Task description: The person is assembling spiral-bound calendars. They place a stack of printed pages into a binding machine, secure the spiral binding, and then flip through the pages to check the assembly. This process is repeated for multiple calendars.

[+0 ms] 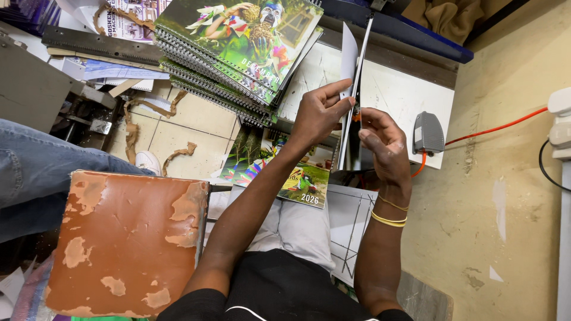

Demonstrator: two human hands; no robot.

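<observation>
Holding a thin sheaf of calendar pages (352,89) upright and edge-on at the middle of the scene, above the lap and the far edge of a white board (404,95). Pinching the sheaf from the left with the left hand (318,113), thumb and fingertips pressed together on the white outer sheet near its upper half. Cupping it from the right with the right hand (383,142), fingers curled and closing against the dark side lower down, thumb side hidden behind the pages. Wearing thin gold bangles (389,219) on the right wrist.

Judging the step as squaring and separating loose pages: worth keeping both grips light, letting the edges settle level before tightening, and keeping the sheaf vertical so no sheet is slipping out at the bottom.

Lying just near of the hands, a printed colourful calendar sheet (285,172) resting flat on the lap. Sitting further to the far left, a stack of spiral-bound calendars (238,47), fanned and overlapping. Resting to the right on the board, a grey foot pedal (428,134) with an orange cable (499,126) trailing right. Standing at the near left, a worn brown stool seat (128,244), beside a denim-clad leg (41,166) of another person.
</observation>
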